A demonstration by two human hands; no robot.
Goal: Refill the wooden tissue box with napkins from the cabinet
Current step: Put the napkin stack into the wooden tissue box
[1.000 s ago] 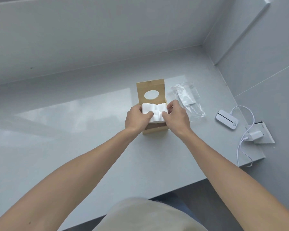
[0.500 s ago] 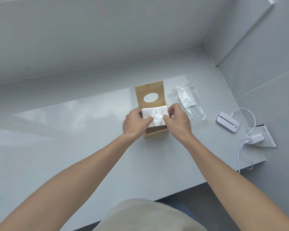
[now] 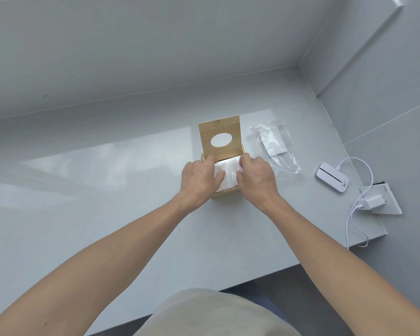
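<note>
Pressing down from both sides, the left hand (image 3: 200, 180) and right hand (image 3: 257, 177) pinch a white stack of napkins (image 3: 226, 174) between fingers and thumbs. The stack now sits lower than 1 second ago, sunk partly inside the wooden tissue box (image 3: 224, 193), where before it was held above the rim. The box stands near the middle of a pale grey counter (image 3: 107, 190), its hinged lid (image 3: 220, 139) upright behind the hands, oval opening facing the camera.

Just right of the box lies a clear plastic bag (image 3: 274, 146), apart from the right hand. Further right, near the counter's side edge, rest a small white device (image 3: 332, 177) and a charger (image 3: 374, 202) with a white cable (image 3: 354, 214) trailing over the front edge. Left of the box, and between it and the person, the counter surface is open. Grey walls close the back and right sides.
</note>
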